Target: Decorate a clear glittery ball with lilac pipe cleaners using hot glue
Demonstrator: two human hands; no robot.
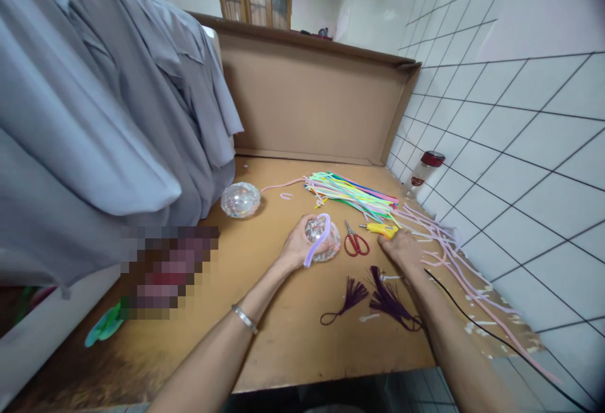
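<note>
My left hand (299, 241) is closed on a clear faceted plastic ball (333, 246) with small coloured bits showing inside. A bent purple pipe cleaner (317, 243) arches over the ball's near side; whether my fingers pinch it too is hard to see. My right hand (403, 248) wraps around a yellow glue gun (380, 229), its nozzle pointing left; the handle is hidden under the palm. Red-handled scissors (355, 244) lie between my hands. Two dark purple tassels, one left (352, 296) and one right (390, 299), rest on the table nearer to me.
A pile of coloured pipe cleaners (352, 193) lies behind the scissors. Another clear faceted ball (241, 200) stands at left. Pink strands (466, 277) and a black cord (477, 321) run along the tiled wall. A red-lidded jar (424, 170) and grey hanging shirts (142, 85) flank the table.
</note>
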